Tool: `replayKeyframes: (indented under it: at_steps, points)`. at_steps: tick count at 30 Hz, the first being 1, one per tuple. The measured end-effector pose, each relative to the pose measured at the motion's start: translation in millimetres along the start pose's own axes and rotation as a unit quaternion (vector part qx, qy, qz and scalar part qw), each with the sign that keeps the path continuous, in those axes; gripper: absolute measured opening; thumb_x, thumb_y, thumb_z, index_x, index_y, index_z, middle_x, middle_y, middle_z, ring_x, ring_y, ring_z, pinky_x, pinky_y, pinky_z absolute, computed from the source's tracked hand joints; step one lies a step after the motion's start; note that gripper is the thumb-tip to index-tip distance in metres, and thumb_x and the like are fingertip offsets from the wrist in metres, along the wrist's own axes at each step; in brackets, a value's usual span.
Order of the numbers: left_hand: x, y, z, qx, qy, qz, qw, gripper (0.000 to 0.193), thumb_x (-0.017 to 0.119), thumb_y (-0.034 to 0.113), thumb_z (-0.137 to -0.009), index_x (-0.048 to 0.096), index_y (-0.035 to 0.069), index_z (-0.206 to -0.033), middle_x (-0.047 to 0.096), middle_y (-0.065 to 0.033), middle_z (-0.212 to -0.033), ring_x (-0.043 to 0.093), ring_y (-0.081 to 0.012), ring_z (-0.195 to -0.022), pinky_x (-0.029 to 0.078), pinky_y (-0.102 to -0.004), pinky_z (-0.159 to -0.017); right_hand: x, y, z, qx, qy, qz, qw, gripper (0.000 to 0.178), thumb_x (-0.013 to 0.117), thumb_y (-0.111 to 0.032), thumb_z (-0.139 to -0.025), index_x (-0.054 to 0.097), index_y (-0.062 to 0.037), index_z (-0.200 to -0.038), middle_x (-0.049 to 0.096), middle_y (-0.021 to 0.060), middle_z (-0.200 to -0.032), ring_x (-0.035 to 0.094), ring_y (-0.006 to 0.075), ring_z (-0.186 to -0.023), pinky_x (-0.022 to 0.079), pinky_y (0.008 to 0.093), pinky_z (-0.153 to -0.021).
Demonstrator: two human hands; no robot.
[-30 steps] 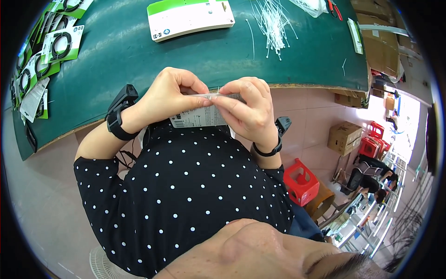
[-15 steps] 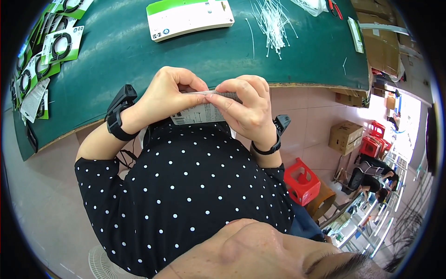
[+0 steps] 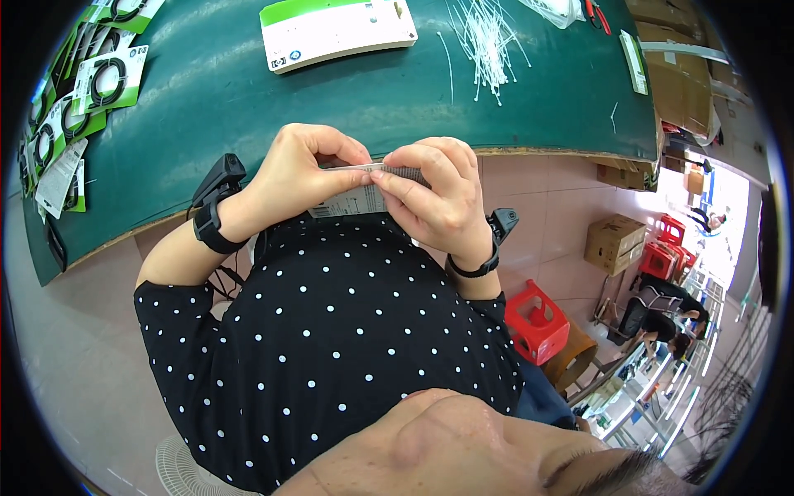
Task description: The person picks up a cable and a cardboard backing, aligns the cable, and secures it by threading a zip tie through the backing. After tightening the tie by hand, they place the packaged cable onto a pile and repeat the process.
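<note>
The card is by the near edge of the worktop in the head view. The left hand and the right hand pinch its top edge with their fingers. White ties lie in a pile toward the worktop's right edge.

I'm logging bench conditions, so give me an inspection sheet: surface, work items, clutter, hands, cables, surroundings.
Surface: green table, shiny.
Work items: printed card, held; stack of cards and pile of white ties on the table.
Clutter: red-handled pliers and clear bag near the upper right.
Hands: left hand and right hand both pinch the card's upper edge.
Cables: packaged black coils at left; dark cord below the left forearm.
Surroundings: red stool, cardboard box at right; people beyond.
</note>
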State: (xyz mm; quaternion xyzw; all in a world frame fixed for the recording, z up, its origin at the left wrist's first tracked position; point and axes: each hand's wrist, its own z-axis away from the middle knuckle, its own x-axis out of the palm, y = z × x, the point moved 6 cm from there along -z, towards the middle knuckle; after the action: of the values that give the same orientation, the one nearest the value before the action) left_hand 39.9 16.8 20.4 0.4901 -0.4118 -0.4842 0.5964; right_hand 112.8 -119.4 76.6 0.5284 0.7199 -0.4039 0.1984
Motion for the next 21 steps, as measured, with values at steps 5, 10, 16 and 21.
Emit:
replayKeyframes:
  at_steps: [5,10,16,21]
  points:
    - [2,21,6,0.148,0.018,-0.146,0.978,0.014,0.076,0.001,-0.071,0.067,-0.002,-0.082,0.069,-0.0125,-0.085,0.066,-0.0167,-0.073,0.052,-0.0259,-0.064,-31,5,-2,0.040,0.049,-0.108,0.992,0.015,0.071,-0.006,-0.071,0.068,-0.0048,-0.086,0.061,0.0052,-0.088,0.057,0.0197,-0.082,0.044,0.0342,-0.073]
    - [16,44,24,0.321,-0.013,-0.236,0.917,0.016,0.074,-0.001,-0.065,0.065,0.000,-0.078,0.068,-0.0134,-0.082,0.066,-0.0230,-0.070,0.050,-0.0287,-0.059,-44,52,37,0.354,0.116,-0.415,0.830,0.012,0.066,-0.009,-0.083,0.067,0.0023,-0.088,0.062,0.0100,-0.084,0.057,0.0160,-0.081,0.045,0.0306,-0.071]
    - [26,46,31,0.406,-0.040,-0.277,0.870,0.017,0.072,-0.004,-0.063,0.065,0.000,-0.078,0.068,-0.0129,-0.084,0.067,-0.0253,-0.070,0.050,-0.0294,-0.057,24,66,59,0.392,-0.123,-0.429,0.805,0.016,0.062,-0.011,-0.089,0.066,0.0048,-0.089,0.062,0.0085,-0.084,0.057,0.0144,-0.080,0.045,0.0267,-0.071]
    - [27,44,29,0.418,-0.068,-0.276,0.863,0.018,0.071,-0.004,-0.062,0.064,0.000,-0.078,0.068,-0.0128,-0.085,0.067,-0.0260,-0.071,0.051,-0.0299,-0.058,42,70,56,0.357,-0.138,-0.409,0.828,0.015,0.062,-0.011,-0.089,0.066,0.0041,-0.090,0.061,0.0057,-0.085,0.058,0.0127,-0.081,0.045,0.0239,-0.073]
